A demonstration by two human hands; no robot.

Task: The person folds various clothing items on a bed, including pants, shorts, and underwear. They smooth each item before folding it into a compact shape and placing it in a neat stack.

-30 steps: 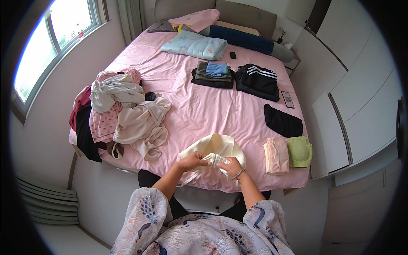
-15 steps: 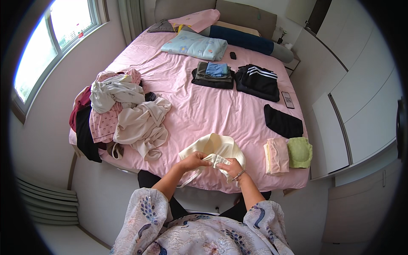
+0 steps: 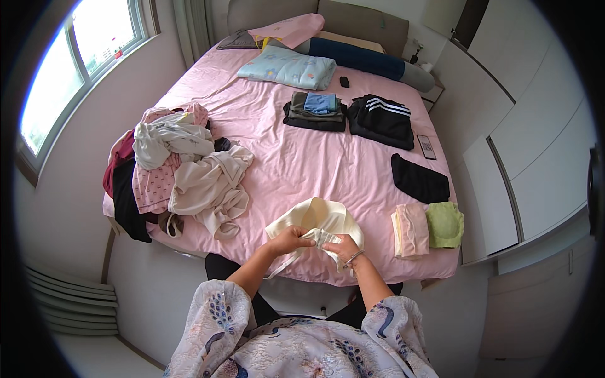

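A cream bra [image 3: 328, 214] lies at the near edge of the bed, its cups facing away from me and a strap trailing down on the left. My left hand [image 3: 288, 240] pinches one end of its back band. Gripping the other end is my right hand [image 3: 342, 248], with a bracelet on the wrist. Both band ends meet between my fingertips; whether the hooks are fastened is too small to tell. To the right sit a folded pink garment [image 3: 411, 231] and a green bra [image 3: 445, 225].
A heap of loose clothes [image 3: 179, 167] covers the bed's left side. Folded dark clothes [image 3: 381, 121], a black folded garment [image 3: 420, 179] and a phone [image 3: 426, 147] lie on the right. Farther back rests a light blue quilt [image 3: 288, 67]. Pink sheet [image 3: 283, 164] shows between them.
My hands stay almost in place, with only slight finger movement at the band ends. The bra and the other clothes have not visibly moved.
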